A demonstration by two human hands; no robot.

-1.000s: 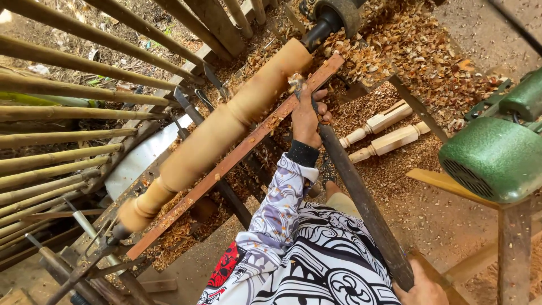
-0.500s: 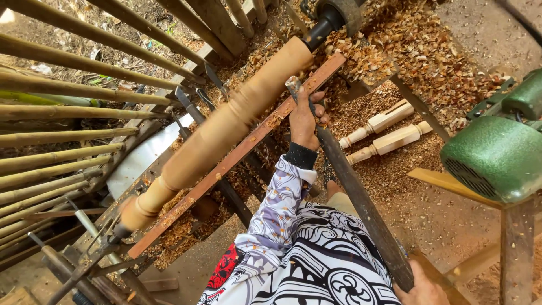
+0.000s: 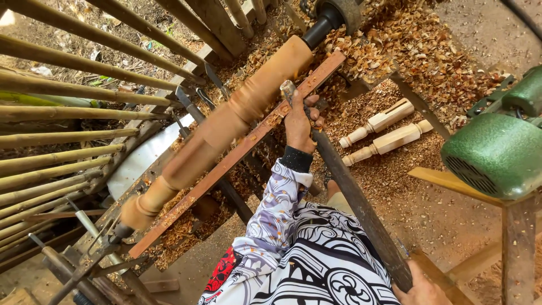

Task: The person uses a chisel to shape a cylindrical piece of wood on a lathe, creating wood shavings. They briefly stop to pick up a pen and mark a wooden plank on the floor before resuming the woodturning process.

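Gripping the front of a long dark turning chisel (image 3: 361, 209), the left hand (image 3: 299, 121) presses it on the rusty tool rest (image 3: 243, 149). The tan wooden spindle (image 3: 226, 121) runs seven-to-one o'clock, just beyond. The right hand (image 3: 420, 291), at five o'clock, clasps the handle end.

Tan wooden post (image 3: 226, 121), rusty orange rail (image 3: 237, 155), green motor (image 3: 497, 152), black-and-white swirly shirt (image 3: 305, 260), pale spindles (image 3: 384, 133).
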